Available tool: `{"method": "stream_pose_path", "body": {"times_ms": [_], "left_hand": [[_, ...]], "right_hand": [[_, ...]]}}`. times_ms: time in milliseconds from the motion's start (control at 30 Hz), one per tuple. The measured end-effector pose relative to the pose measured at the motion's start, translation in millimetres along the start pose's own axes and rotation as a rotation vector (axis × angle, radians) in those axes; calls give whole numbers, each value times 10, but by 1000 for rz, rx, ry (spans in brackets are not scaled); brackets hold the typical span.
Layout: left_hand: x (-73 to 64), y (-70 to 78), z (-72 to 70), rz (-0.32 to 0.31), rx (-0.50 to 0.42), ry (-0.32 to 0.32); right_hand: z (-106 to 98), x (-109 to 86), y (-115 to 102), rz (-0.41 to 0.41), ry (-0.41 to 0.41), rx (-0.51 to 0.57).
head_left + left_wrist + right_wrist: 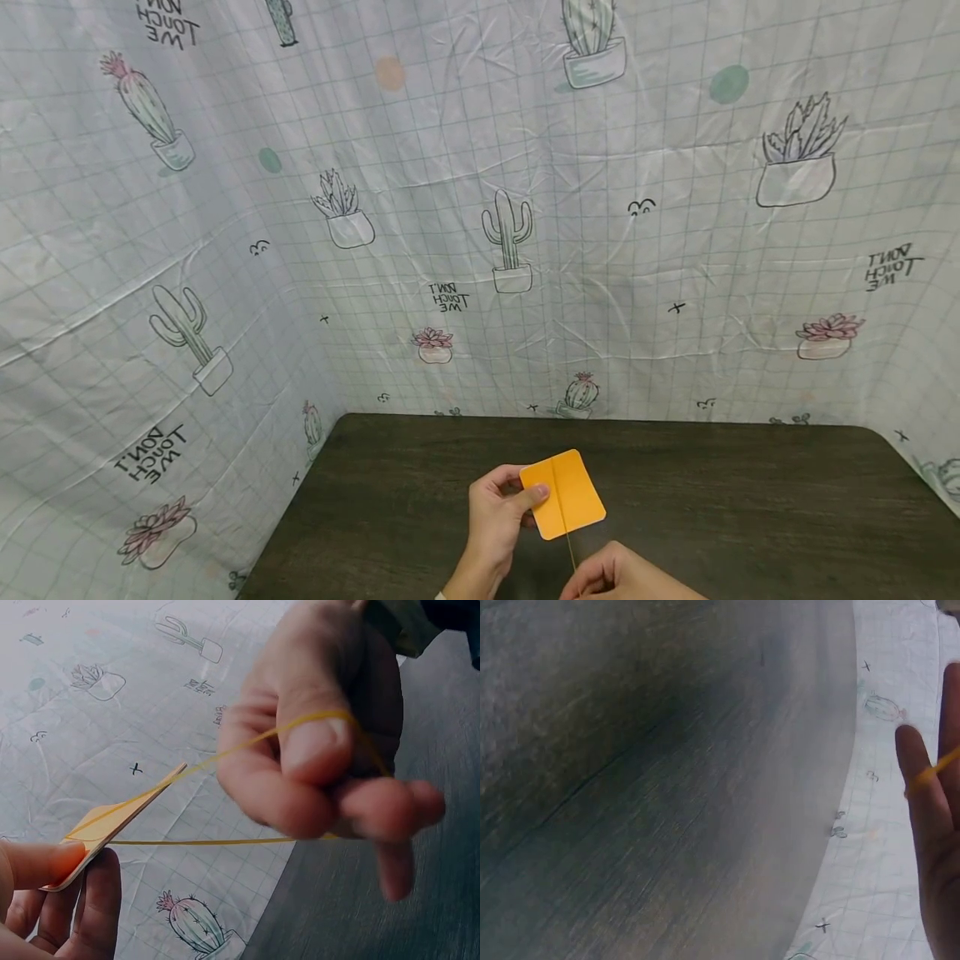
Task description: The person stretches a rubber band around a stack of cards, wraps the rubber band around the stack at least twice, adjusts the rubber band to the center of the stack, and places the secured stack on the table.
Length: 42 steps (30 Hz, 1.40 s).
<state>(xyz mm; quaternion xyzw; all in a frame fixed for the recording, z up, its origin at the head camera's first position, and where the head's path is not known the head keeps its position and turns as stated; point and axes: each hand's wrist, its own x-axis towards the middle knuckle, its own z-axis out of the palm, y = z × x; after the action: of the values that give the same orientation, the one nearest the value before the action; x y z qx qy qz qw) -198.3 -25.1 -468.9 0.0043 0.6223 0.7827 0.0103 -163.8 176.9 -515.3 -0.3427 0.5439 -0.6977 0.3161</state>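
My left hand pinches a flat orange square with rounded corners, thumb on its face and fingers behind. It looks like a card or a thin stack of cards; which one I cannot tell. A yellow rubber band runs across the square's face and stretches from its near edge to my right hand. In the left wrist view the band loops over the right thumb, and the fingers are curled. Only a bit of the right hand and band shows at the right edge of the right wrist view.
Both hands are above a dark wood-grain table. A white sheet printed with cacti and a grid hangs behind the table and along its sides.
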Motion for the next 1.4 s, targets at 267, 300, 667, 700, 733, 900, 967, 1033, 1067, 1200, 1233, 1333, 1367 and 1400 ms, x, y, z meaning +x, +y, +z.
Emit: {"method": "stream_pose_path", "body": {"times_ms": [267, 300, 667, 700, 733, 900, 967, 1033, 1067, 1200, 1233, 1333, 1367, 1400], "left_hand": [[17, -20, 3, 1, 9, 18], [15, -23, 5, 2, 10, 20], [5, -35, 20, -6, -12, 29], [8, -36, 23, -5, -13, 29], [11, -39, 25, -5, -15, 27], [21, -47, 39, -12, -28, 22], [19, -46, 44, -13, -36, 20], [16, -45, 48, -11, -46, 17], [16, -45, 50, -11, -52, 18], [9, -41, 62, -14, -73, 20], [8, -42, 65, -14, -76, 19], [-1, -41, 64, -13, -75, 12], [-4, -39, 65, -10, -74, 9], [-4, -39, 66, -10, -74, 7]], "right_hand": [[70, 1, -18, -21, 66, -91], [78, 4, -18, -24, 68, -96], [173, 59, 7, -250, 95, -215], [178, 67, 12, -282, 103, -256], [182, 75, 16, -317, 112, -303], [220, 118, 40, -416, 173, -451], [240, 128, 47, -451, 195, -507], [257, 137, 55, -490, 215, -566], [262, 142, 62, -514, 225, -602], [280, 153, 83, -567, 278, -687], [281, 157, 91, -582, 286, -703], [292, 178, 110, -638, 296, -771], [298, 184, 113, -653, 293, -790], [308, 191, 114, -659, 289, -797]]}}
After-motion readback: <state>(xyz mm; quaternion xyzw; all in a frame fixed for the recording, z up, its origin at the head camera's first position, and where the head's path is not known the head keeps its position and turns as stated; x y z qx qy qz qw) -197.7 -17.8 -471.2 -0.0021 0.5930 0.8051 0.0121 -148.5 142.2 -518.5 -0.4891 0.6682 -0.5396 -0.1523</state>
